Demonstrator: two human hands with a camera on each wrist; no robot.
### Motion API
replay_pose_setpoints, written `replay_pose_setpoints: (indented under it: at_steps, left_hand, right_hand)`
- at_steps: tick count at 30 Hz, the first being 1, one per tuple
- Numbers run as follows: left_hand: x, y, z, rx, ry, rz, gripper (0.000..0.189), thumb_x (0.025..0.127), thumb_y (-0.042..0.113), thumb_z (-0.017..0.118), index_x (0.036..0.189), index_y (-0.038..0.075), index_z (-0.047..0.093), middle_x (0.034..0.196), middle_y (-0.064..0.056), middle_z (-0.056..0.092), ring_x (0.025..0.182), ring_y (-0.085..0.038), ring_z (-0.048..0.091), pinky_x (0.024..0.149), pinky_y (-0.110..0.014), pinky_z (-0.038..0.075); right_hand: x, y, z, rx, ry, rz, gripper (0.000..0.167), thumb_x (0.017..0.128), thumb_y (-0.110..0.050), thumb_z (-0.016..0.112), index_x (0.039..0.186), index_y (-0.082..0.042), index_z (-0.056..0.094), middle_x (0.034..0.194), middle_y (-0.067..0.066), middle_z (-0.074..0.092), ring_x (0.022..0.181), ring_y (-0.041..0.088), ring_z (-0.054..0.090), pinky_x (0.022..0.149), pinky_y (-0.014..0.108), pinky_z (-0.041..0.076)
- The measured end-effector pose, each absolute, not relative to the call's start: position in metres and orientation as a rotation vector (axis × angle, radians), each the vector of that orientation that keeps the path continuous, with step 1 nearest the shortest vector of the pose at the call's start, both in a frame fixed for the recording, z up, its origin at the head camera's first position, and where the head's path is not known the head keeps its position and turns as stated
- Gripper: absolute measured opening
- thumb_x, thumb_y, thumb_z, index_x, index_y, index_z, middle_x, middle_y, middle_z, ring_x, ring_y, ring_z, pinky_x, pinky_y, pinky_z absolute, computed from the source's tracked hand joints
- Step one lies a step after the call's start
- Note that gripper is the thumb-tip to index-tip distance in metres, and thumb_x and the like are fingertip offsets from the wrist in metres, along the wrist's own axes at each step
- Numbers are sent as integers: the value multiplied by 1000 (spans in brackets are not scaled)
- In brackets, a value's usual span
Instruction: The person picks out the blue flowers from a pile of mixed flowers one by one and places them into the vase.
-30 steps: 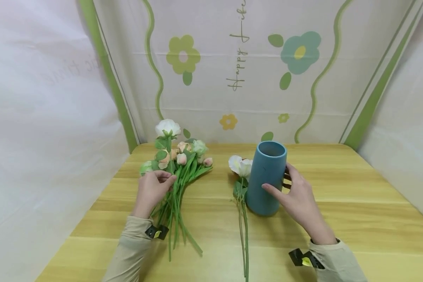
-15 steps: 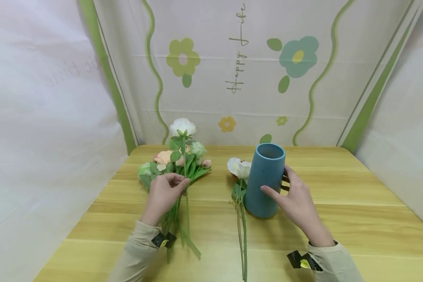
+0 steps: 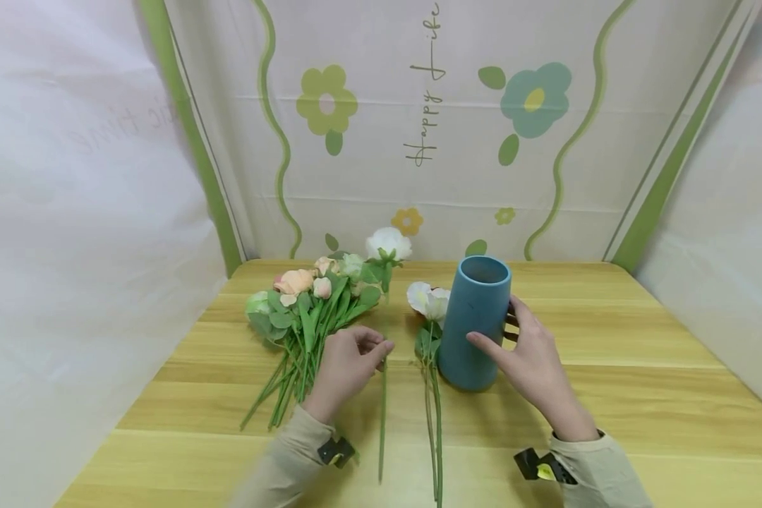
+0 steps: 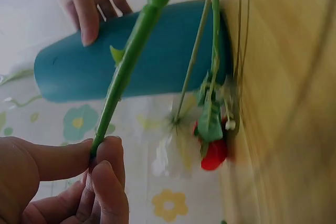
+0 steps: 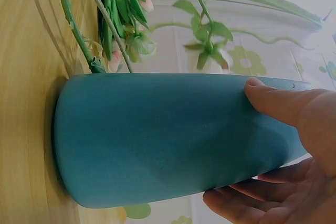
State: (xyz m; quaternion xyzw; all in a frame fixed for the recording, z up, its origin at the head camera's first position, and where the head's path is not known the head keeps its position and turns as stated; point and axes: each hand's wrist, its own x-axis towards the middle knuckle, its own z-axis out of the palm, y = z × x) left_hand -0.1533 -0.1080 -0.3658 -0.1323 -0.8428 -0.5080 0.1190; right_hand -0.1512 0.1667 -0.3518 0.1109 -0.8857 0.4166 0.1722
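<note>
My left hand [image 3: 349, 367] pinches the green stem of a white rose [image 3: 389, 244] between thumb and fingers. The bloom points up and away, and the stem hangs down below the hand; a small thorn shows on the stem [image 4: 131, 56] in the left wrist view. A tall blue vase [image 3: 476, 328] stands upright on the table, its mouth up. Around its right side my right hand [image 3: 536, 363] grips it, thumb across the front and fingers partly hidden behind. Left of the vase lie white flowers [image 3: 428, 302] on long stems, with a red flower [image 4: 214, 153] among them.
A pile of flowers [image 3: 295, 282], peach, pink and pale green with green leaves, lies on the left of the wooden table [image 3: 641, 367]. Behind the table hangs a white printed cloth [image 3: 368, 162], and pale cloth walls rise on both sides.
My left hand has carried the white rose to the right, out from over the flower pile and toward the vase. The right hand and the vase have stayed about where they were.
</note>
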Motion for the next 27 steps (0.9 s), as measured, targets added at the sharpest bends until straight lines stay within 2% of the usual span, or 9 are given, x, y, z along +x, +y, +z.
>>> replay_pose_setpoints:
  at_steps: [7,22,27]
  left_hand:
    - [-147,-78,-369,-463,-2500,-1536,7,91,11,72,88,4,71,72,-4,67,58,-13,63,52,-28,51]
    - [-140,-47,-380,-578,-2502,-1465,7,89,10,73,83,8,73,67,8,62,60,-7,57,54,-23,48]
    - [-138,-46,-382,-556,-2548,-1572,8,90,11,73,83,7,72,68,2,64,52,-11,61,47,-25,48]
  right_hand:
    - [-151,167,-352,309,-2512,1173,92,86,-44,75,149,6,28,137,28,46,122,44,48,90,57,47]
    - [-150,167,-351,324,-2507,1179,92,87,-43,75,149,6,28,137,29,46,122,45,49,89,58,47]
    - [-151,166,-352,317,-2513,1192,93,87,-44,75,149,6,28,138,29,46,122,44,48,90,58,47]
